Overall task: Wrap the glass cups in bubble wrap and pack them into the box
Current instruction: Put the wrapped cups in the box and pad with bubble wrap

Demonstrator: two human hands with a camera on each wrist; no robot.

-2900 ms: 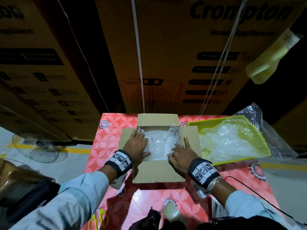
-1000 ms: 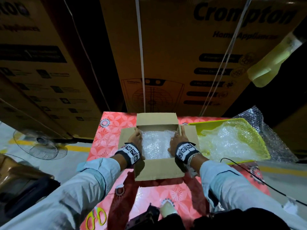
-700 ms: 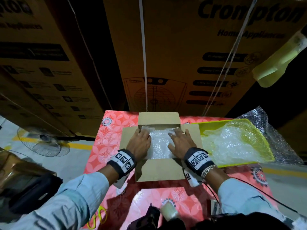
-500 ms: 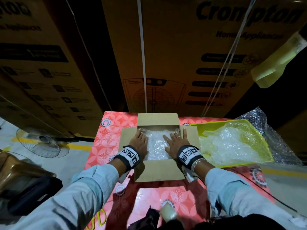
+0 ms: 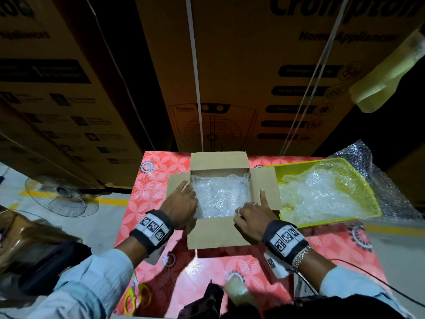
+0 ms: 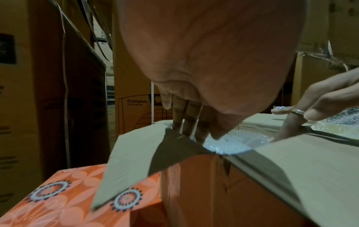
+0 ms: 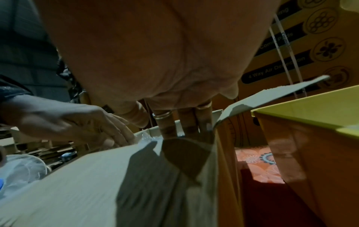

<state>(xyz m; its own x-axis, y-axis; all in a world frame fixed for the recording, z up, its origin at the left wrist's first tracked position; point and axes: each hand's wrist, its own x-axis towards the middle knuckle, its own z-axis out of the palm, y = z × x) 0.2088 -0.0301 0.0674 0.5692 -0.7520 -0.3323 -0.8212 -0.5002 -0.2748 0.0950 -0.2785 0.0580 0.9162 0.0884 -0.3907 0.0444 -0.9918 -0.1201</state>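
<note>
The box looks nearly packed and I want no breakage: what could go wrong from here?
1. Both hands, left hand and right hand, reach into the box; hard pressing on the bubble wrap might stress any glass beneath, which is hidden.
2. The yellow tray overhangs the table's right edge and could tip if nudged.

Yellow tray [image 5: 322,162] on the floral tablecloth [image 5: 149,180], yellow scissors [image 5: 135,298], floor fan [image 5: 59,199], stacked cartons [image 5: 253,77] behind.

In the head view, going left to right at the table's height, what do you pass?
Fan → left hand → bubble wrap in the box → right hand → yellow tray
</note>
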